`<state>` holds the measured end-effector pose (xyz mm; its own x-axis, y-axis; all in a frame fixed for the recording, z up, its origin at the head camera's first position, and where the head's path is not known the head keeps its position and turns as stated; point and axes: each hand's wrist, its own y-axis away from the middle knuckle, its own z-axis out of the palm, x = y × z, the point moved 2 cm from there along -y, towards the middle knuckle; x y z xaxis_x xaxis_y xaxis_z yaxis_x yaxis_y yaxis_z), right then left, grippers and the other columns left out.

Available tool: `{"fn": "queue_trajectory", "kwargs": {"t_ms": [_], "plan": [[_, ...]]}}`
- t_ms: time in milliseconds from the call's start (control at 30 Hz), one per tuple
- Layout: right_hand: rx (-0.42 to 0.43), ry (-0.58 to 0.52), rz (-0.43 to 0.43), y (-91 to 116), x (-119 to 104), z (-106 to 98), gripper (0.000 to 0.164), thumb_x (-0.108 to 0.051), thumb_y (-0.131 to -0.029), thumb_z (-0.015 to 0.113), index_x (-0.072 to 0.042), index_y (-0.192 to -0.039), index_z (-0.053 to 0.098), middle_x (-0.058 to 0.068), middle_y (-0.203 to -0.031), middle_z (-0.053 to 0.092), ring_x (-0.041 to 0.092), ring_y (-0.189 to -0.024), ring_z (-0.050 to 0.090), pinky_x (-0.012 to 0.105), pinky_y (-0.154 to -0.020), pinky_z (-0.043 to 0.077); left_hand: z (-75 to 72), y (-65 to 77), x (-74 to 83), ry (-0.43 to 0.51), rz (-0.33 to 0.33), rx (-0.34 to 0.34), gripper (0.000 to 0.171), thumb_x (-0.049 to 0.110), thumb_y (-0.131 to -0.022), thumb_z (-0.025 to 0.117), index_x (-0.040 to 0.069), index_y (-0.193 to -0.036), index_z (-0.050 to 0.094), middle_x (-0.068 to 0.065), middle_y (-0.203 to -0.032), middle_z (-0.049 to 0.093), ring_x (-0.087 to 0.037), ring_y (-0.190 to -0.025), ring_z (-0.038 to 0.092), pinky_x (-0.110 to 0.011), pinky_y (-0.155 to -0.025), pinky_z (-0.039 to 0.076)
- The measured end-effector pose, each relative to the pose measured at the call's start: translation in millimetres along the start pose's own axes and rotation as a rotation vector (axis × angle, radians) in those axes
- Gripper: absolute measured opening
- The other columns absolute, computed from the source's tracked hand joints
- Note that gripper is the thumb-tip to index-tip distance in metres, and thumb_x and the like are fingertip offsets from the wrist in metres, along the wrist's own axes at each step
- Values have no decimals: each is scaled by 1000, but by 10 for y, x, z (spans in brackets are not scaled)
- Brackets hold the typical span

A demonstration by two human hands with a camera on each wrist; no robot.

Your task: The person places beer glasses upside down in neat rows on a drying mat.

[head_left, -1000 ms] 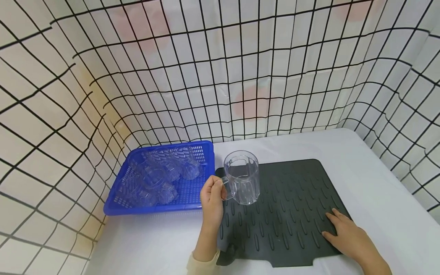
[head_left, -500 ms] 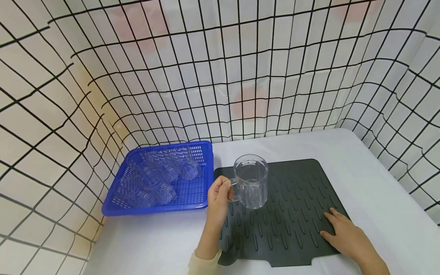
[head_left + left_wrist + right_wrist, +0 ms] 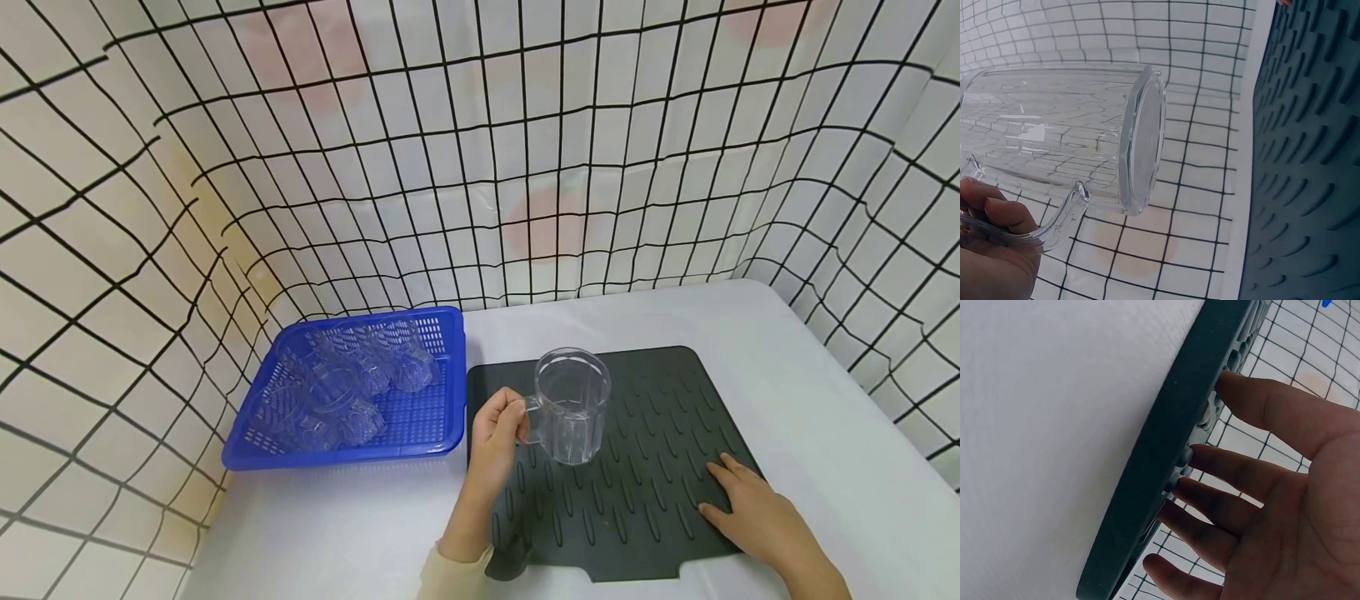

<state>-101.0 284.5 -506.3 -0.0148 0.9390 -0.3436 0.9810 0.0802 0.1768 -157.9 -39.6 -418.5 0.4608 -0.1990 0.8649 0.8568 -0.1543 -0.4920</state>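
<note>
My left hand (image 3: 497,433) grips the handle of a clear glass mug (image 3: 573,408), fingers curled round it. The mug is upright, rim up, and hangs over the dark drying mat (image 3: 637,492). In the left wrist view the mug (image 3: 1060,134) appears sideways, its base apart from the mat (image 3: 1310,162). At the mat's right edge my right hand (image 3: 753,508) rests with its fingers spread. Its fingertips touch the mat's ridged top in the right wrist view, where the hand (image 3: 1272,494) holds nothing.
A blue plastic basket (image 3: 450,433) with several clear mugs (image 3: 333,387) stands left of the mat. Black wire mesh (image 3: 525,167) walls the white table (image 3: 315,533) at the back and both sides. A dark rounded tab (image 3: 510,560) lies at the mat's near left corner.
My left hand has carried the mug to the right and slightly nearer, further over the mat. The right hand has stayed in place on the mat.
</note>
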Motion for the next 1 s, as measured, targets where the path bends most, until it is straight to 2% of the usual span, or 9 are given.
{"fn": "queue_trajectory", "kwargs": {"t_ms": [533,767,1000], "plan": [[-14,3,4,-9,16,4,73,-36,-84,72,15,-130,49,42,-138,34,60,-123,36,70,-86,39,121,38,-42,10,-14,-62,22,2,-96,40,-5,-76,44,-22,-62,41,-9,-60,44,-21,-57,41],[-8,11,5,-12,12,1,72,-36,-84,72,15,-130,49,42,-138,34,60,-122,37,70,-86,39,160,48,-87,13,-25,-77,21,2,-96,41,-6,-77,45,-24,-63,43,-20,-58,45,-25,-58,45],[-18,17,9,-17,15,7,73,-37,-84,72,14,-130,49,42,-138,34,60,-122,37,70,-86,39,185,65,-127,42,-34,-119,20,2,-98,40,-8,-81,45,-25,-67,44,-8,-66,49,-22,-63,47]]}}
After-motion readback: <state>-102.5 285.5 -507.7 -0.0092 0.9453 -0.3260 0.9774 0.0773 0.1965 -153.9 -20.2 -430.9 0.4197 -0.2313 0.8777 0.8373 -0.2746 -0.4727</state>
